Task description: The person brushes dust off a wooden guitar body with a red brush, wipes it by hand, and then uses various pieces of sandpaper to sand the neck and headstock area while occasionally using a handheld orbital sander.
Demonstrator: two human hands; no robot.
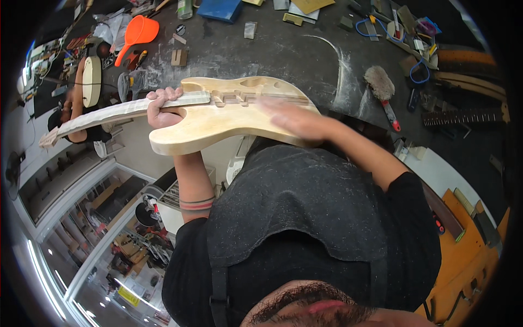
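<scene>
An unpainted pale wooden guitar body lies across my front at the bench edge, with carved cavities along its middle. Its neck, wrapped in light tape, points out to the left. My left hand is closed round the neck where it joins the body, my forearm coming up from beneath. My right hand rests over the right part of the body's top face, fingers stretched out and blurred by motion. Whether those fingertips press on the wood or skim just above it, I cannot tell.
The dark, dusty bench holds an orange scoop, a small wooden block, a fluffy brush, a fretboard and several tools. At the left, another person's arm is beside a pale guitar body. An orange board is at lower right.
</scene>
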